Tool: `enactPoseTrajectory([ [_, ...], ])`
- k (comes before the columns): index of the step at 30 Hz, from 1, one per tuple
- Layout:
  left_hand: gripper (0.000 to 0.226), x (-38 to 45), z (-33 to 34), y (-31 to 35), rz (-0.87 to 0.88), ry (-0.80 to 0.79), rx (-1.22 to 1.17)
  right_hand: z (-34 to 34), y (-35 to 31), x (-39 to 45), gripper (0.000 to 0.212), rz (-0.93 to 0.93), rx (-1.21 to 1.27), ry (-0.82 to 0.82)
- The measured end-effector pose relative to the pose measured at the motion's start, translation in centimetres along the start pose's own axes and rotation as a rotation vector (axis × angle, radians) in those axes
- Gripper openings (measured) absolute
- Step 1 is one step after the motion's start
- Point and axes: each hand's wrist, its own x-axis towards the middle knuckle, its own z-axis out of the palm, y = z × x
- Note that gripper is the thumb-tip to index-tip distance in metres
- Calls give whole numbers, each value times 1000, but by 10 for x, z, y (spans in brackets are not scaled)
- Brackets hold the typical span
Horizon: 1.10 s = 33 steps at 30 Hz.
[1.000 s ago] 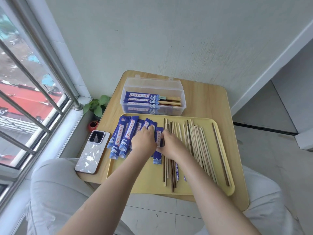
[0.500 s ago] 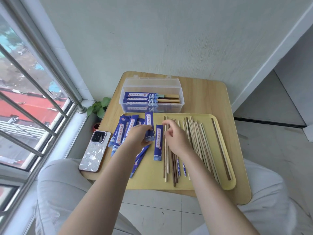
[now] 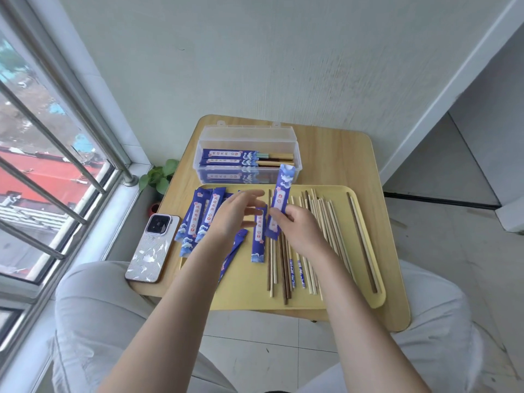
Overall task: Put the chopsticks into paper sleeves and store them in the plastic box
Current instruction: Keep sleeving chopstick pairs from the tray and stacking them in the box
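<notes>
Table (image 3: 340, 154) with tray (image 3: 255, 296), box (image 3: 246, 134), phone (image 3: 151, 248)

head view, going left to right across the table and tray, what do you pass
phone → pile of blue paper sleeves → left hand → paper sleeve held up by the right hand → row of loose chopsticks → lone dark chopstick pair → tray right rim

One head-worn wide-angle camera looks forward and steeply down from above the seated person's lap, close over the near edge of the surface (image 3: 334, 154), facing its far edge and the wall (image 3: 255, 66) behind.
</notes>
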Motion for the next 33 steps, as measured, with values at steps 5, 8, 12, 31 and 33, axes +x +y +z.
enactPoseTrajectory([
  [5, 23, -3, 19, -8, 122, 14, 120, 7, -17, -13, 38, 20, -64, -209],
  [8, 30, -1, 27, -17, 101, 107, 201, 10, -17, -13, 23, 39, -125, -315],
  [12, 28, -1, 26, -23, 46, 196, 226, 5, -13, -15, 5, 86, -158, -441],
  [31, 24, 6, 15, -42, -201, 165, 358, 43, -8, -5, 14, 269, -706, -77],
  [33, 24, 7, 14, -42, -200, 166, 370, 44, -11, -2, 9, 302, -685, -87],
])
